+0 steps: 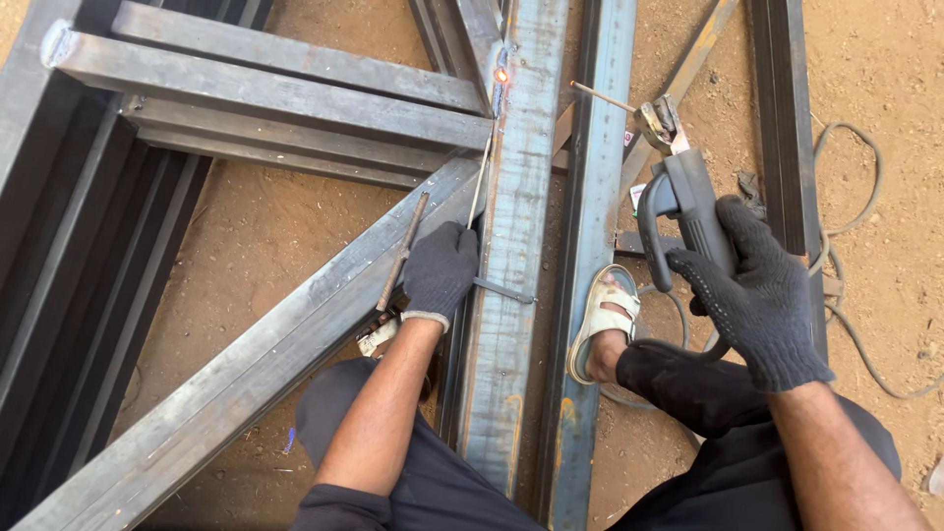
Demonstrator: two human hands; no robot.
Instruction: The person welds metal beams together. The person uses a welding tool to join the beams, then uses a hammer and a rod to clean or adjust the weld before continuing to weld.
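Much of the person is cut off: only the forearms, dark trouser legs and one foot in a pale strapped sandal (602, 317) show, and the frame's steel runs out of view on every side. The left hand (439, 269), in a dark knitted glove, rests on the long grey-blue rectangular steel tube (511, 295) and has its grip closed around a thin bare metal rod (479, 184) that leans up toward the small glowing orange weld spot (501, 75); the rod's lower end is hidden inside the glove. The right hand (757, 285), also in a dark knitted glove, has its grip wrapped tight on the dark grey welding electrode holder (683, 211), held in the air above the sandy ground well right of the weld spot, its clamp carrying a short thin electrode (602, 96) that points left. The holder's cable disappears behind the glove and knee. A rusty ribbed steel bar (403, 254) lies on the diagonal grey steel tube (246, 379) just left of the left hand. A second parallel steel tube (590, 177) sits beside the first, under the sandalled foot. A grey cable (855, 197) loops over the brown dirt ground (275, 226) at the right, partly hidden behind a dark steel bar (784, 118).
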